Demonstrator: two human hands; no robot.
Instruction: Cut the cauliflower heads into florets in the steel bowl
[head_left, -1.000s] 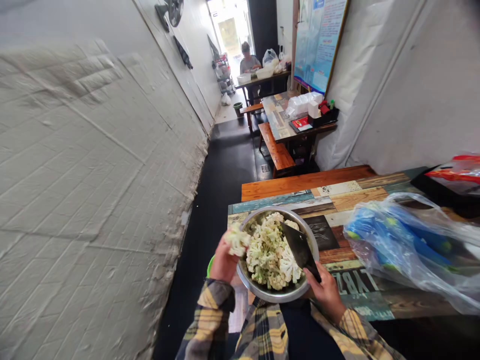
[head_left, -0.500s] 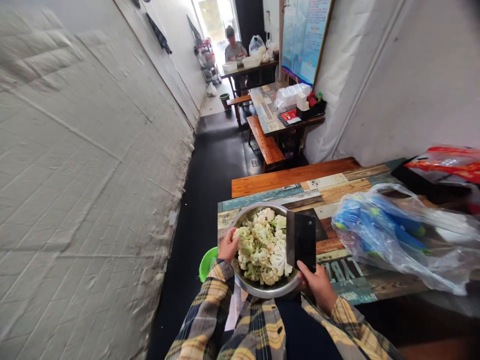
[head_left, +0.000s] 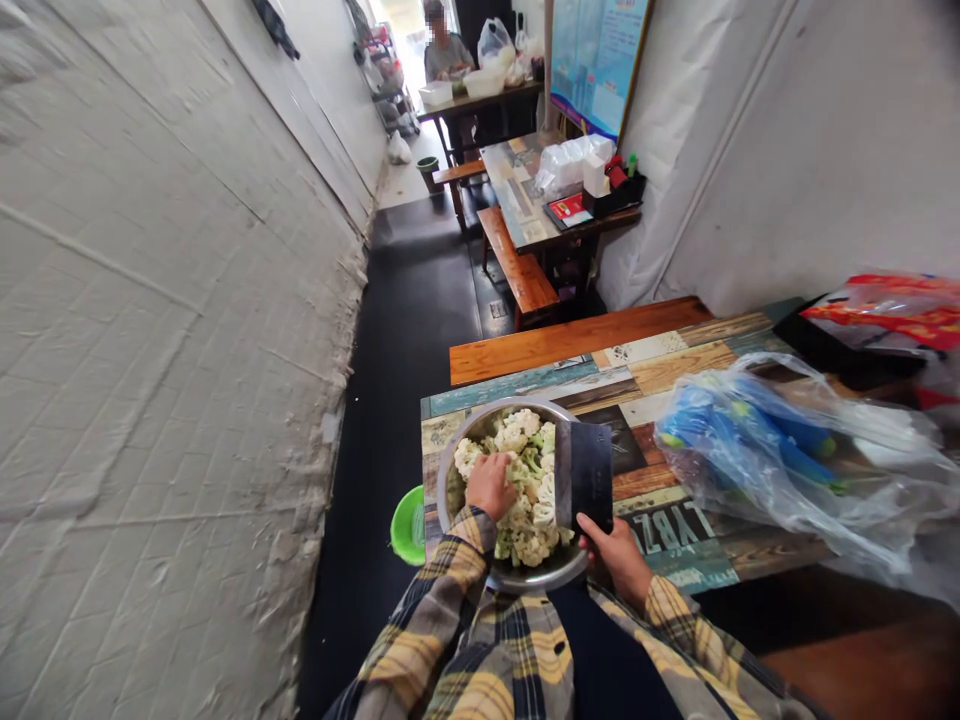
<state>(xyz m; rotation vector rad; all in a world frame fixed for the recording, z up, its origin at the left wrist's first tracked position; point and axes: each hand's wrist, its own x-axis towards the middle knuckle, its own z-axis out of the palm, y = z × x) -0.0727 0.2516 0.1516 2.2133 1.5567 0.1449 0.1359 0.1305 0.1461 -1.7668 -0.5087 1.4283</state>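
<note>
A round metal bowl [head_left: 444,497] full of cut cauliflower [head_left: 534,520] stands at the near left corner of the patterned table. My left hand [head_left: 491,485] is inside the bowl on the left part of the heap, fingers bent down onto the cauliflower, their tips partly hidden. In my right hand [head_left: 611,550] is a cleaver [head_left: 590,478], gripped at its lower end, with my thumb lying along the blade. Its broad dark blade points away from me and covers the bowl's right side.
A clear plastic bag with blue things inside [head_left: 757,430] lies on the table [head_left: 720,570] at right, near a red package [head_left: 892,310]. A green bin [head_left: 409,525] stands left of the table. Beyond are benches [head_left: 577,335], another table [head_left: 525,235] and a seated person [head_left: 448,58].
My left hand has moved from the bowl's left edge inward onto the cauliflower. The cleaver stays over the right side of the bowl. My view has tipped slightly downward.
</note>
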